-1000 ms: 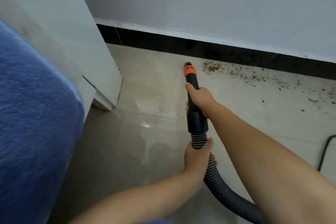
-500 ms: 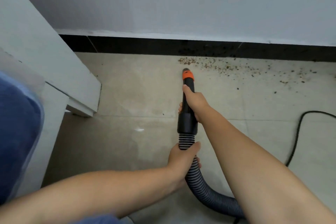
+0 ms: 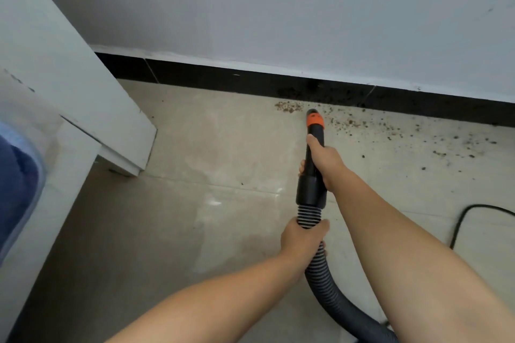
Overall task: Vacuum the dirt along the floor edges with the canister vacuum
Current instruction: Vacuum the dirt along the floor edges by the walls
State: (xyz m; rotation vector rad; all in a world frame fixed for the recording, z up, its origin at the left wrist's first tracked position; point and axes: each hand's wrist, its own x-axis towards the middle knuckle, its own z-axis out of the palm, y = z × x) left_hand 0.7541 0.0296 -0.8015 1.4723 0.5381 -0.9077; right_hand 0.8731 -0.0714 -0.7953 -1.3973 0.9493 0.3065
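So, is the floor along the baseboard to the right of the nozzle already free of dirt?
No, brown dirt lies scattered on the floor right of the orange-tipped nozzle, along the black baseboard.

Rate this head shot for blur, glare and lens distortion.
Head view: mostly sharp, dirt specks resolvable; blue fabric at left edge is blurred; wide-angle bowing curves the baseboard; soft even light, only faint sheen on the floor.
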